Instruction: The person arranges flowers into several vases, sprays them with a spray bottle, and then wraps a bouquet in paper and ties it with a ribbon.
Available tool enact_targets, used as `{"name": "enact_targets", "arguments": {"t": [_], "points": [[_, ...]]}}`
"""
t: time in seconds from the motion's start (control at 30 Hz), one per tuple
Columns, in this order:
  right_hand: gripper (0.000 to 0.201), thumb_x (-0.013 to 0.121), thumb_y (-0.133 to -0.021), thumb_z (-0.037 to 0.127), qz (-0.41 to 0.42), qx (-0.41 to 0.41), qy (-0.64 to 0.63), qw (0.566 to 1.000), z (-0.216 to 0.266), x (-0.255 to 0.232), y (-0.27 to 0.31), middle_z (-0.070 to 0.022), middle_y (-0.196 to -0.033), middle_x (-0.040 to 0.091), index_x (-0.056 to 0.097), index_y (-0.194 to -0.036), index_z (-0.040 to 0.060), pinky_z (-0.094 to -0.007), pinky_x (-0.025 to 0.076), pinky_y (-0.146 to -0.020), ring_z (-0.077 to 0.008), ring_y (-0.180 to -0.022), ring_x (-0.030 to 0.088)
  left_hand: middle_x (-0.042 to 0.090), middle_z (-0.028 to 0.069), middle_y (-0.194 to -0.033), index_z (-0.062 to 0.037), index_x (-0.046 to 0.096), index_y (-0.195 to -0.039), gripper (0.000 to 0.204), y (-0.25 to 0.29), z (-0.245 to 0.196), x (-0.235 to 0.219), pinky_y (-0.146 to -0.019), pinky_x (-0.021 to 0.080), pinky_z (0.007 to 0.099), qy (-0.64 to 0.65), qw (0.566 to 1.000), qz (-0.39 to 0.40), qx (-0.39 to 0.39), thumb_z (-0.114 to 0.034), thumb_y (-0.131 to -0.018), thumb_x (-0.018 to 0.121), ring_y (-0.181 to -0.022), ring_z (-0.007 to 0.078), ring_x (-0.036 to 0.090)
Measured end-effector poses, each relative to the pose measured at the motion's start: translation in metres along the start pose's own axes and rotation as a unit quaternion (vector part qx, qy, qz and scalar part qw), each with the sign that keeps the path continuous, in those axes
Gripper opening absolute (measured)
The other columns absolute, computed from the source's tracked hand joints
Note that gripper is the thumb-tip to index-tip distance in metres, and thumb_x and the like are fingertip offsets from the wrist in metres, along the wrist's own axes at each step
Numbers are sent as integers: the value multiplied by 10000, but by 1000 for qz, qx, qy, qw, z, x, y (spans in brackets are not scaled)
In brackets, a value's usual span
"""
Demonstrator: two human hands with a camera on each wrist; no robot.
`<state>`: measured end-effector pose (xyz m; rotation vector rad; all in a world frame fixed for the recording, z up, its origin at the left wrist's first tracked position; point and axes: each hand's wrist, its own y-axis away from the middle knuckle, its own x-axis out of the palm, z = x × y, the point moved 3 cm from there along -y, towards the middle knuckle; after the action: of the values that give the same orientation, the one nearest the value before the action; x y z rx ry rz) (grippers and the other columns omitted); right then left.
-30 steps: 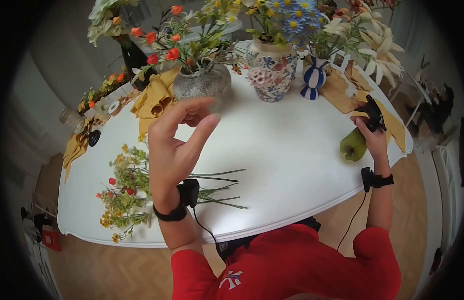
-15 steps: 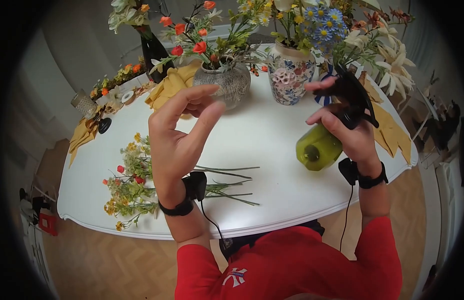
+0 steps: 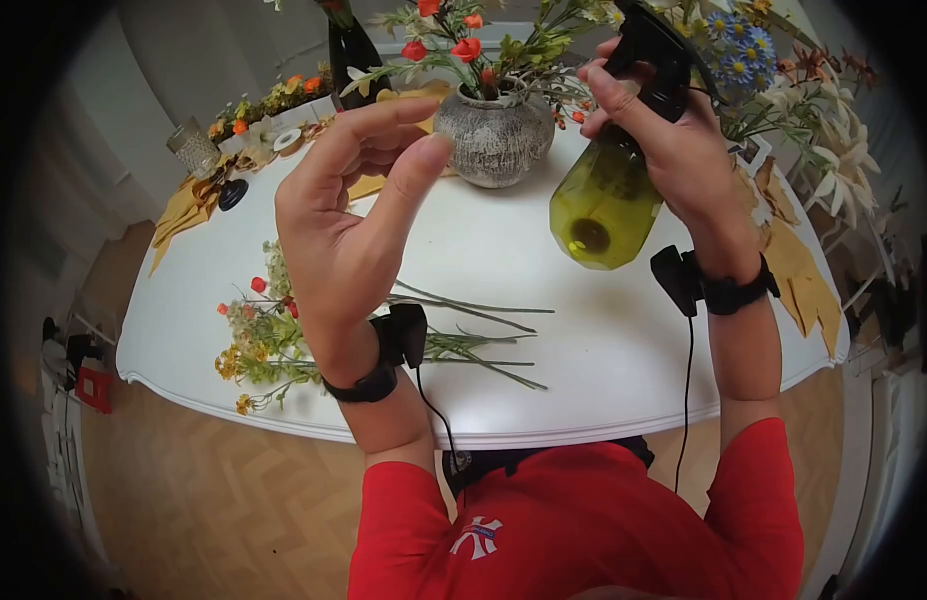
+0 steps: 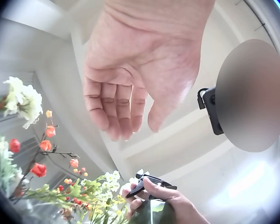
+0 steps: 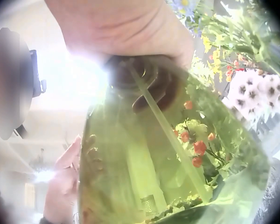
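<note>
My right hand (image 3: 689,165) grips a spray bottle (image 3: 604,205) by its neck, under the black trigger head (image 3: 656,62). The bottle is faceted, see-through green, and held tilted above the table. Its dip tube (image 5: 161,116) shows through the wall in the right wrist view. My left hand (image 3: 344,215) is raised with fingers loosely curved and thumb apart, nothing between them. Below and beside it, cut flowers (image 3: 274,350) lie on the white table (image 3: 584,390), their green stems (image 3: 484,350) pointing right. A rough grey vase (image 3: 496,140) holding orange and white flowers stands behind.
Blue flowers (image 3: 739,50) and white lilies (image 3: 844,150) rise at the back right. Yellow-brown cloth (image 3: 799,270) lies along the right edge, more cloth (image 3: 189,215) at the left. A dark bottle vase (image 3: 354,60) and a glass jar (image 3: 194,150) stand at the back left.
My right hand has brought the spray bottle from the table's right side up and leftward, toward the grey vase. The left hand keeps its pose. The head view has shifted left.
</note>
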<state>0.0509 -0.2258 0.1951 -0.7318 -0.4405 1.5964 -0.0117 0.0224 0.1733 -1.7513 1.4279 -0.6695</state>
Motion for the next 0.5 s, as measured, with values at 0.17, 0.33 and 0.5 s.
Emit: {"name": "enact_targets", "arguments": {"t": [0.17,0.33,0.5], "points": [[366,748,-977,274,26,51,-20,998,-21,19,14,-34,-991,674,616,-1225,39,-294,544,-756,-138,-780,691,744,61,-905,12,731,-1136,259,0,2,2,-798,538,241,9,1000,-1,-1,-96,-909,794,-838,108,702],[330,761,-953,259,30,105,-33,993,-49,32,26,-32,-883,707,625,-1146,29,-285,530,-711,-108,-737,689,742,58,-919,13,728,-1139,257,0,2,4,-796,536,239,1,1000,2,-3,-86,-910,791,-838,106,699],[285,739,-976,200,62,169,-106,978,-76,45,44,-26,-906,663,593,-1164,43,-294,542,-712,-132,-757,696,736,47,-923,14,722,-1144,254,0,8,7,-783,521,231,-4,1000,3,-5,-71,-913,784,-820,101,679]]}}
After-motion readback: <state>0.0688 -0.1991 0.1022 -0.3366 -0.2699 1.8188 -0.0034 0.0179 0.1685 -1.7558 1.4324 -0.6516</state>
